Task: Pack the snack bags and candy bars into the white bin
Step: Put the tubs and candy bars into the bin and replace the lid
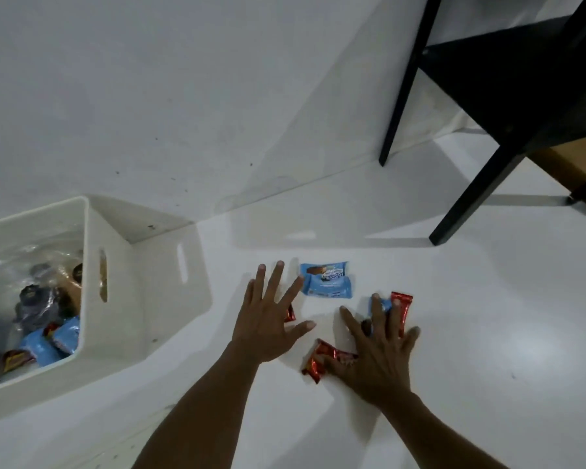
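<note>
The white bin (115, 299) stands at the left and holds several blue and red wrapped snacks plus clear bags. A blue snack bag (327, 279) lies on the white floor beside my left hand (268, 319), whose fingers are spread flat over a small red candy bar (290, 314). My right hand (376, 353) lies spread on a red candy bar (322, 360), a second blue snack bag (379, 304) and an upright red candy bar (401, 308). Neither hand grips anything.
A black table frame (471, 184) stands at the right, its legs on the floor. A white wall (183, 96) runs behind the bin. A brown cardboard piece (575, 164) sits under the frame.
</note>
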